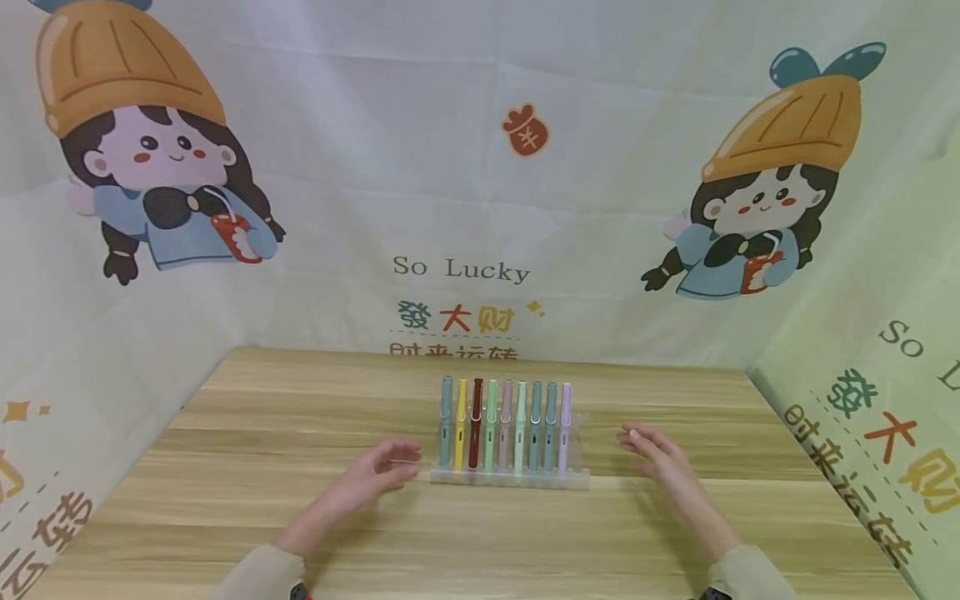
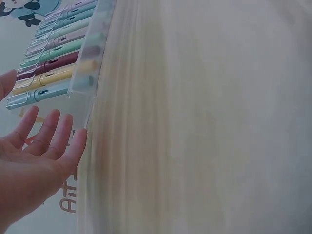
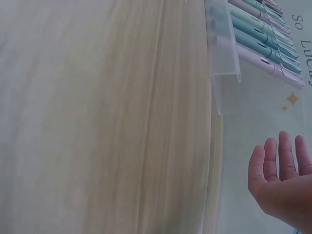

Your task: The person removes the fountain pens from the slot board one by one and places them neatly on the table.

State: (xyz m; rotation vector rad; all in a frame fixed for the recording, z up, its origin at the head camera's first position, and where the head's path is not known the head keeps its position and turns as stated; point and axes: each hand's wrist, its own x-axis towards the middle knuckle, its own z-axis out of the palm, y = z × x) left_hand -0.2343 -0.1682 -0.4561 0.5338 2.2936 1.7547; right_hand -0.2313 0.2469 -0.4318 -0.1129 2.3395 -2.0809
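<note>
**Nine pens in a clear rack, a hand on either side**

The left hand [image 1: 378, 475] hovers just left of the rack, fingers relaxed and slightly spread, holding nothing. The clear plastic rack [image 1: 510, 477] stands mid-table and holds nine pens [image 1: 504, 425] upright in a row: grey-blue, yellow, dark red, light green, pale pink, mint, two teal, lilac. The right hand [image 1: 654, 454] hovers near the rack's right end, fingers straight and loosely together, empty. The wooden table [image 1: 247, 467] is backed by a printed cloth [image 1: 465, 167] showing two cartoon girls, reading "So Lucky" above Chinese characters.
</note>
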